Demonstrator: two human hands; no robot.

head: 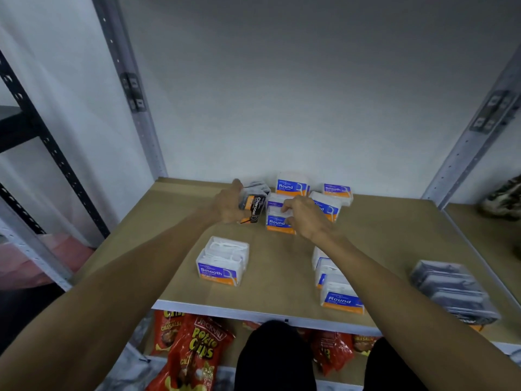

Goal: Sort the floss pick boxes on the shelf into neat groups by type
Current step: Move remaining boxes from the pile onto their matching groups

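Head view, from close in: below the shelf [253,311] edge, bags of potato chips [197,351] lie on a lower level. On the shelf's front part, a Smooth box [222,262] stands alone to the left, a short row ending in a Round box [339,296] runs under the right forearm, and a stack of dark boxes [454,289] sits blurred at the far right. These look like groups already begun, though I judge them unfinished.

Further back, the left hand [228,206] is wrapped around a Charcoal box [253,207], tilted. The right hand [306,214] rests with curled fingers on a second Round box [277,221], seemingly gripping it; the hold itself is partly hidden.

At the rear a mixed cluster remains: another Round box [291,184], a Smooth box by the wall [337,191], and more jumbled between them. Roughly half the sorting seems left, as the types there sit side by side.
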